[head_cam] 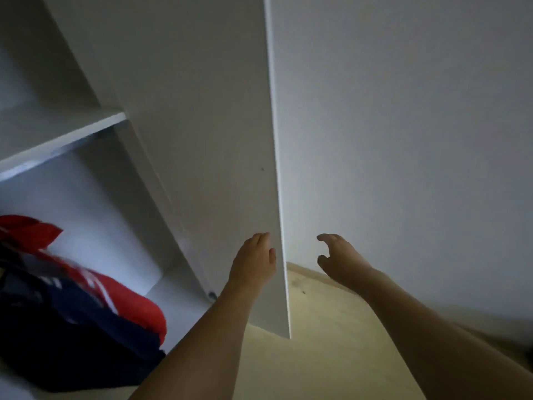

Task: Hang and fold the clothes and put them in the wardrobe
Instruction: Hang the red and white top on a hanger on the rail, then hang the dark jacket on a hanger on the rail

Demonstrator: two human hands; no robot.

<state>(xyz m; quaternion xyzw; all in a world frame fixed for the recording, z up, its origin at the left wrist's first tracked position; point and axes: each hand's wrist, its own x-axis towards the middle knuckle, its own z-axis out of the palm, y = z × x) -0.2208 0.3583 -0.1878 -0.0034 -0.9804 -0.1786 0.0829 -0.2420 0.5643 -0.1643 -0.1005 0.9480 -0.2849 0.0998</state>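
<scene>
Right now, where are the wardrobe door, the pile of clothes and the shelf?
wardrobe door (202,140): head view, on its inner face.
pile of clothes (72,321): head view, on the dark garment under the red one.
shelf (60,137): head view, on its front edge.

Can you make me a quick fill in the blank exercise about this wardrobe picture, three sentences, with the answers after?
1. The left hand rests against the edge of the white wardrobe ____, which stands open.
2. The right hand touches nothing, its fingers loosely ____.
3. The pile of red and navy clothes lies inside the wardrobe, below the white ____.

Missing words: door; curled; shelf
</scene>
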